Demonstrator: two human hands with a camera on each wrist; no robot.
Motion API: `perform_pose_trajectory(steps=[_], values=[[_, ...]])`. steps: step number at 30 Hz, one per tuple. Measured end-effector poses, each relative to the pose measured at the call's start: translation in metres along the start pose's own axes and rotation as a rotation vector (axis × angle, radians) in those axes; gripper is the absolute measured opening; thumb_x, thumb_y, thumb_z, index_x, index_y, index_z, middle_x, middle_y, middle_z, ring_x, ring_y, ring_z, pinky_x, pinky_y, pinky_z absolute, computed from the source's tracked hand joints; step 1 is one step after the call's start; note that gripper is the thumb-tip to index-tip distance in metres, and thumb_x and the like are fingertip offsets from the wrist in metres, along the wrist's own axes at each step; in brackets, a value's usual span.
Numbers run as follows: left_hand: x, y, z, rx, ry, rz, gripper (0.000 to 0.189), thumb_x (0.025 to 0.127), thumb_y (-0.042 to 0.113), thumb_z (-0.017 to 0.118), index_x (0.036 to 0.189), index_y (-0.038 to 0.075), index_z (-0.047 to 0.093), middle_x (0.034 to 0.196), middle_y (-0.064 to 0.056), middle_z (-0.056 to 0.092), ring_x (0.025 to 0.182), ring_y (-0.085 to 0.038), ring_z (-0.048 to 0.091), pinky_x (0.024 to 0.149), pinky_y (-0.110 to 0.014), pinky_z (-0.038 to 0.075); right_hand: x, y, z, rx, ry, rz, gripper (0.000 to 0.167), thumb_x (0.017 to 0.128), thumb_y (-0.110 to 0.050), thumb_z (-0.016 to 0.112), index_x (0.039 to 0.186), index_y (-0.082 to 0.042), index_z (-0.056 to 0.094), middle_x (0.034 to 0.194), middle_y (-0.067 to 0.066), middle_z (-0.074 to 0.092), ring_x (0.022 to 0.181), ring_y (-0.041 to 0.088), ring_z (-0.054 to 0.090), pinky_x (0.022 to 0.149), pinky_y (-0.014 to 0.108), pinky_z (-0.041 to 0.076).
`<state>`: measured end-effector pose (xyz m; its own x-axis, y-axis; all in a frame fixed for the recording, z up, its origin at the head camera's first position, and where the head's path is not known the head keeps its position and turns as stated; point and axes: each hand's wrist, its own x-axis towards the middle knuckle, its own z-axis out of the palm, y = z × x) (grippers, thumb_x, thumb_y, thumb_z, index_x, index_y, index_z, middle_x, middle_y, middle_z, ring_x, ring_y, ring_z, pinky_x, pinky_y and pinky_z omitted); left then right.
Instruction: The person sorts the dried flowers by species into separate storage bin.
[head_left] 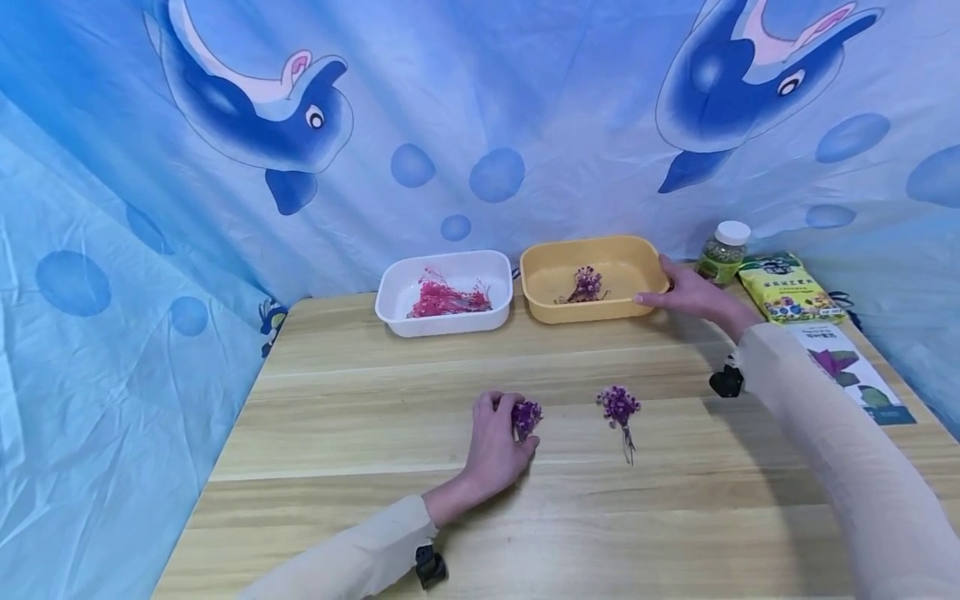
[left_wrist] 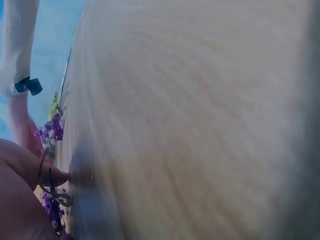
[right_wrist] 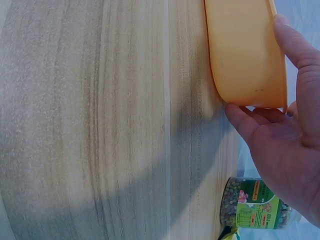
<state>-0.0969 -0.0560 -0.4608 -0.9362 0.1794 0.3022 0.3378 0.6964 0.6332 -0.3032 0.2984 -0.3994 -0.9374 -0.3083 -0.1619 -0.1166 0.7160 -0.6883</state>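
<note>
A small bunch of purple dried flowers (head_left: 527, 417) lies between the thumb and bent fingers of my left hand (head_left: 497, 442), low over the table; its stems are mostly hidden in the head view. The left wrist view shows thin looped stems (left_wrist: 44, 172) beside the thumb. To its right another purple bunch (head_left: 619, 405) rests on the wood, stems toward me. At the back, my right hand (head_left: 693, 293) grips the right end of a yellow tray (head_left: 600, 312), thumb at one rim and fingers at the end wall (right_wrist: 245, 55). Inside that tray sits a purple bunch (head_left: 587, 285).
A white tray (head_left: 442, 327) holding pink dried flowers (head_left: 450, 298) stands left of the yellow one. Beyond my right hand are a white-capped jar (head_left: 723, 254), a yellow packet (head_left: 787, 287) and a printed card (head_left: 892, 410). A blue dolphin curtain (head_left: 585, 183) hangs behind the table.
</note>
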Motion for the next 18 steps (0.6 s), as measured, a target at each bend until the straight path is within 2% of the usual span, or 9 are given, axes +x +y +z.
perform_pose_trajectory(steps=[9, 14, 18], values=[[0.004, -0.003, -0.006, -0.032, -0.008, 0.049, 0.051, 0.072, -0.008, 0.077, 0.12, 0.0, 0.062, 0.116, -0.02, 0.052, 0.104, -0.034, 0.056, 0.094, -0.045, 0.054, 0.0, 0.003, 0.0, 0.014, -0.013, 0.0, 0.115, 0.093, -0.052, 0.067, 0.154, 0.002, -0.013, 0.156, 0.039, 0.003, 0.14, 0.057, 0.016, 0.115, 0.063, 0.018], [0.009, -0.004, -0.009, -0.05, 0.009, 0.106, 0.048, 0.075, -0.007, 0.076, 0.121, -0.003, 0.063, 0.113, -0.021, 0.059, 0.102, -0.036, 0.061, 0.092, -0.046, 0.055, 0.0, 0.002, 0.0, 0.014, -0.009, 0.001, 0.115, 0.092, -0.054, 0.066, 0.154, 0.002, -0.013, 0.157, 0.039, 0.003, 0.14, 0.057, 0.017, 0.115, 0.062, 0.019], [0.017, -0.003, -0.013, -0.094, -0.017, 0.141, 0.046, 0.078, -0.006, 0.076, 0.123, -0.006, 0.063, 0.113, -0.023, 0.065, 0.104, -0.038, 0.063, 0.094, -0.048, 0.054, -0.001, 0.0, -0.001, 0.002, -0.009, -0.001, 0.115, 0.092, -0.054, 0.066, 0.154, 0.003, -0.012, 0.156, 0.039, 0.003, 0.14, 0.057, 0.017, 0.114, 0.063, 0.019]])
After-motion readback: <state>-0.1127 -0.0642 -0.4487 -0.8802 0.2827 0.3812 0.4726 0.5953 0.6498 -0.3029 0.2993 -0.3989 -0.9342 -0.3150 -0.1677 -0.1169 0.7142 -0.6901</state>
